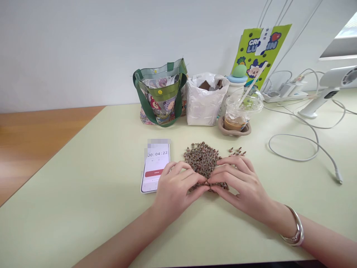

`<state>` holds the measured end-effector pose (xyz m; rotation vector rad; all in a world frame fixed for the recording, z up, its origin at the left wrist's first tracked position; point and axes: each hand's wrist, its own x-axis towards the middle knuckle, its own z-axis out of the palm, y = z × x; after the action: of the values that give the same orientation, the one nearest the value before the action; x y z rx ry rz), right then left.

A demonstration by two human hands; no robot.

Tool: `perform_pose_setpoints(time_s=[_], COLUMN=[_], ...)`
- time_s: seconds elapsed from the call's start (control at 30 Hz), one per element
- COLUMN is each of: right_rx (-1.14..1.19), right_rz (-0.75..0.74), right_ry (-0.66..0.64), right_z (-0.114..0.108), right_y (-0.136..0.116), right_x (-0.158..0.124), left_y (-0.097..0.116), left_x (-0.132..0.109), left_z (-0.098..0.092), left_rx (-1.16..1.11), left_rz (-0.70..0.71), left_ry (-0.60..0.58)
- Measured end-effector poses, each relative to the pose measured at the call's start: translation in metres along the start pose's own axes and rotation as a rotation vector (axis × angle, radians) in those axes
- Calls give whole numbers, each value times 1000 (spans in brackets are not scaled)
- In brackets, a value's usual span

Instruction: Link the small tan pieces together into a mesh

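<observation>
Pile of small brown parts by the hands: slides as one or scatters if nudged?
Probably scatters: the pile looks like loose, separate pieces heaped up. Some may snag on each other, since many show heads on narrow shanks. Strays to its right lie on a smooth-looking table, so single ones could skid or roll.

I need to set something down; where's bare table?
Bare: left of the phone, across the table to its left edge; and between bracelet and cable plug. Crowded: heap of metal pieces, where left hand and right hand meet, and the row from green bag to fan.
</observation>
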<state>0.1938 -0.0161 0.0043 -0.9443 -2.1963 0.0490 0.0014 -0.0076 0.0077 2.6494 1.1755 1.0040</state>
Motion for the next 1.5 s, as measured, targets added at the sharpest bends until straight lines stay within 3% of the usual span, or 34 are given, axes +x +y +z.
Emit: perform_pose_setpoints(time_s=[0.2,0.67,0.93,1.33,1.5], right_rx=[17,-32,-11,-15,28], right_rz=[63,-22,-19,-94,4], right_ry=[-87,42,-7,38,-65], right_z=[-1,1,0,1,-1], right_y=[3,1,2,2,4], right_x=[-1,-1,-1,-2,-2], left_y=[1,-2,-2,-4,-3], left_x=[0,0,-1,-2,-1], left_z=[-1,1,2,1,1], left_rx=[11,-25,-7,-1,7], left_rz=[-12,47,49,73,75], left_ry=[-2,-36,-37,-69,-22])
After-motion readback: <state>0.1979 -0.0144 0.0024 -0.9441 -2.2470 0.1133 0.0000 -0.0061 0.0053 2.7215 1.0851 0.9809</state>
